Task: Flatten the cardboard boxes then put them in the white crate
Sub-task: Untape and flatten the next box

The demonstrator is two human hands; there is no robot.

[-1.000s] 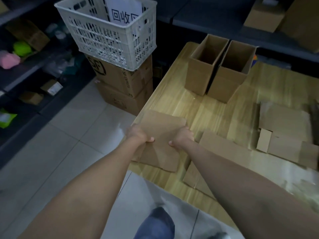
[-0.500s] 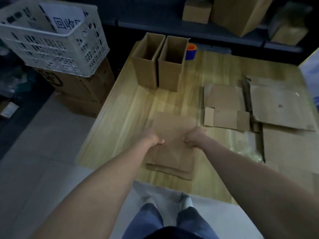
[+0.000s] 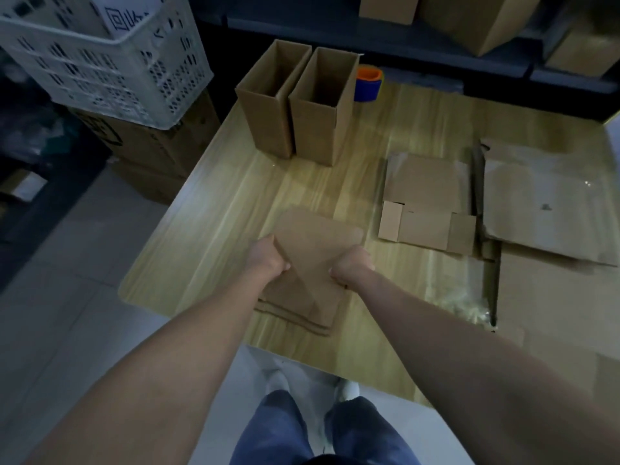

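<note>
Closest in, at 6 o'clock, the person's blue-trousered legs (image 3: 288, 427) stood at the near edge of the pale wood-grain table (image 3: 218, 209).

Just beyond them, both hands held a flattened brown cardboard box (image 3: 317, 250) low over the near part of the table. A second before, that piece had hung over the table's corner nearest the crate; it had since come inboard, fully above the tabletop, and the grip looked unchanged over the last half second.

The left hand (image 3: 268, 255) clutched the cardboard's 9 o'clock edge and the right hand (image 3: 352, 266) its 3 o'clock edge. Both hands were curled, with the thumbs lying on the top face and pointing toward each other. The other fingers wrapped under the edges, out of sight. Layered cardboard edges showed at the near end.

At 2 to 3 o'clock, well apart from the hands, lay flat brown cardboard sheets (image 3: 426, 182) overlapping one another.

At 12 o'clock two tall open brown cardboard boxes (image 3: 318, 129) stood upright, side by side and touching. An orange-and-blue tape roll (image 3: 368, 82) sat just behind them.

At 10 o'clock, off the table, the white perforated plastic crate (image 3: 100, 68) rested on stacked brown cartons (image 3: 151, 146).
</note>
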